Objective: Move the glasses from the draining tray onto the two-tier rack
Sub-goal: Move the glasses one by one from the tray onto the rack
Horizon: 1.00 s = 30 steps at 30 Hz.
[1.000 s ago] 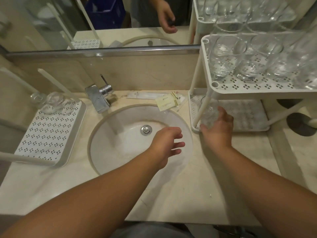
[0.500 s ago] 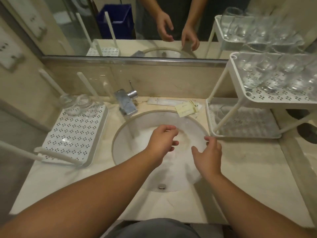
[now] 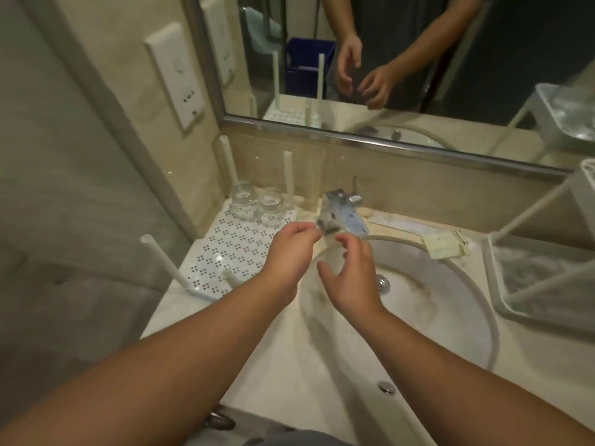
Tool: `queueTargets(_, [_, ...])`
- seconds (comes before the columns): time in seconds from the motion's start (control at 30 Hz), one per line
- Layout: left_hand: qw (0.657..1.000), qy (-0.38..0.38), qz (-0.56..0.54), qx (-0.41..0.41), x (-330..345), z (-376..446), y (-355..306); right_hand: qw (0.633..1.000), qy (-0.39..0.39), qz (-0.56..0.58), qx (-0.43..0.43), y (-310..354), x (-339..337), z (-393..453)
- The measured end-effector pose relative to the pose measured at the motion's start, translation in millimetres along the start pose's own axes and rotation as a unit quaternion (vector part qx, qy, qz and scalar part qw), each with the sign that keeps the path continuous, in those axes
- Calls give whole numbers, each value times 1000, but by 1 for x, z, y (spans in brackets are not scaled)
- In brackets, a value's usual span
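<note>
Two clear glasses (image 3: 257, 204) stand side by side at the far end of the white perforated draining tray (image 3: 225, 252), left of the sink. My left hand (image 3: 291, 252) hovers over the tray's right edge with loosely curled fingers and holds nothing. My right hand (image 3: 349, 278) is beside it over the sink's left rim, fingers spread and empty. Both hands are short of the glasses. The white two-tier rack (image 3: 544, 281) is at the right edge; only its lower shelf and legs show.
A chrome tap (image 3: 341, 214) stands just beyond my hands at the back of the round sink (image 3: 418, 300). White posts (image 3: 162, 259) rise from the tray's corners. Small paper sachets (image 3: 446, 246) lie behind the sink. A mirror runs along the back wall.
My right hand let go of a glass on the rack's lower shelf and came left. Both hands moved across the sink toward the draining tray; the view swung left.
</note>
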<state>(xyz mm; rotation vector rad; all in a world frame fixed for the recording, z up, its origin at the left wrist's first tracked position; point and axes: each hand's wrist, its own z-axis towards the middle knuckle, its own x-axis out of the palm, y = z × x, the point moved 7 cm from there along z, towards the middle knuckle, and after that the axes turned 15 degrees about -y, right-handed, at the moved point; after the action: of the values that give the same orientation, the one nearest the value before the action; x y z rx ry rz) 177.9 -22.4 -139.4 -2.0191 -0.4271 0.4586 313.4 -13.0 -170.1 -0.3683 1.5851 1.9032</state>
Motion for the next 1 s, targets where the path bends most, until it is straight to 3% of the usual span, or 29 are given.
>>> queueTargets(0.27, [994,-68,-88,14,-69,31,-44,989,132,-19,-70,74,87,37])
queueTargets(0.5, [991,-95,-95,-19,-100,59,-45,954,209,-161,-145,91,139,80])
queueTargets(0.73, [991,-93,-83,-53,-109,78,-30,915,253,-276,-146,78,181,113])
queueTargets(1.0, [995,-72,-43,-60,-108,90,-20,903,256,-297,-175,77,197,117])
